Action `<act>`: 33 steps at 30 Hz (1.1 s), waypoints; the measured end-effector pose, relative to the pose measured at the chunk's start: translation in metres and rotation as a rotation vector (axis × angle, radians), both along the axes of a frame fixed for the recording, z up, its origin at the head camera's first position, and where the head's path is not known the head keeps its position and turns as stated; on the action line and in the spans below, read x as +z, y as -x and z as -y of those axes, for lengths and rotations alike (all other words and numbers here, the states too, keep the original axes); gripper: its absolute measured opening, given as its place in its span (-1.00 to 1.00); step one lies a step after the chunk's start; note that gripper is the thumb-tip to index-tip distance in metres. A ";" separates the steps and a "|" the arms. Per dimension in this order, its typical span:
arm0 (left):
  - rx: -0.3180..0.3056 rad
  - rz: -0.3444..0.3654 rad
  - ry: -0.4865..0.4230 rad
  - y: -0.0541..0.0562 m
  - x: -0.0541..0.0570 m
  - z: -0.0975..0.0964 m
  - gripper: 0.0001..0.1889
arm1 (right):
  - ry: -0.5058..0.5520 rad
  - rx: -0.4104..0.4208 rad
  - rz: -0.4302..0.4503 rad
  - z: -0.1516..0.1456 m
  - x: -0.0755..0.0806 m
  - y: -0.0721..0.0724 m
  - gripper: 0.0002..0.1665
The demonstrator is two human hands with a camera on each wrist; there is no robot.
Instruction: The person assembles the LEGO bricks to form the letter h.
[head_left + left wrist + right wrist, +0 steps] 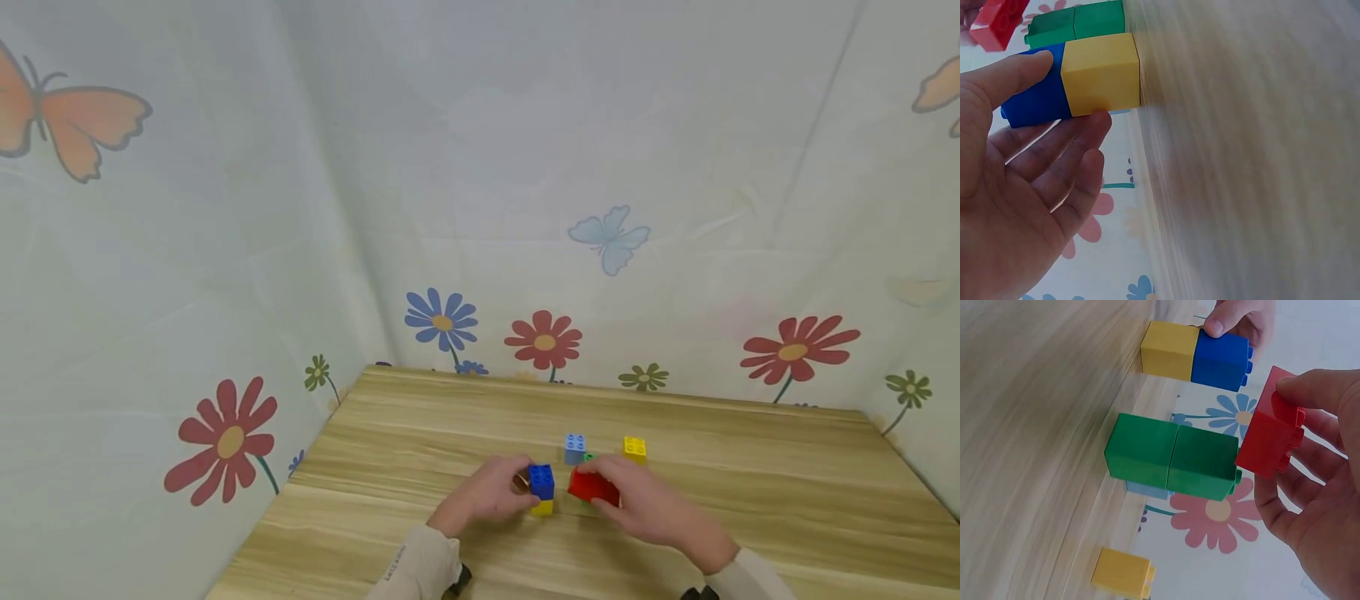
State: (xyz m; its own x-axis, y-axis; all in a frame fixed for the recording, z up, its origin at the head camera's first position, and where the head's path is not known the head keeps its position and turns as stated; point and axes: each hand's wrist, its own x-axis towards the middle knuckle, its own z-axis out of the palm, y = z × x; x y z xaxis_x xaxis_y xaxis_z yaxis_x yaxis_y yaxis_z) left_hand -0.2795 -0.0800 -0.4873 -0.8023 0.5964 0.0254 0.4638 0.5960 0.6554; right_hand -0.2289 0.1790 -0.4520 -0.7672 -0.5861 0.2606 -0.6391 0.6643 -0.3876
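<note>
My left hand (495, 490) grips a dark blue toy brick (541, 480) that sits on top of a yellow brick (1102, 72), which stands on the table. Thumb and fingers lie on opposite sides of that stack. In my right hand (645, 502) a red brick (1270, 425) is pinched, its studs facing the palm side in the right wrist view. Just below the red brick stand two green bricks (1172, 455), one stacked on the other. From the head view the red brick and right hand hide most of the green stack.
A light blue brick (575, 449) stands behind the stacks. Farther right is a single yellow brick (634, 450). Everything stands on a wood-grain table (420, 417), with a flower-printed cloth (480, 208) rising at its back and left edges.
</note>
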 end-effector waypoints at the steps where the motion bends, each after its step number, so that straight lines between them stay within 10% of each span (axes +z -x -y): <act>1: -0.006 0.003 -0.005 0.000 0.000 0.000 -0.76 | 0.000 -0.004 0.004 0.002 0.000 0.000 -0.52; 33: -0.080 -0.007 -0.027 -0.001 -0.003 -0.005 -0.75 | 0.050 0.090 0.025 0.031 0.003 0.014 -0.70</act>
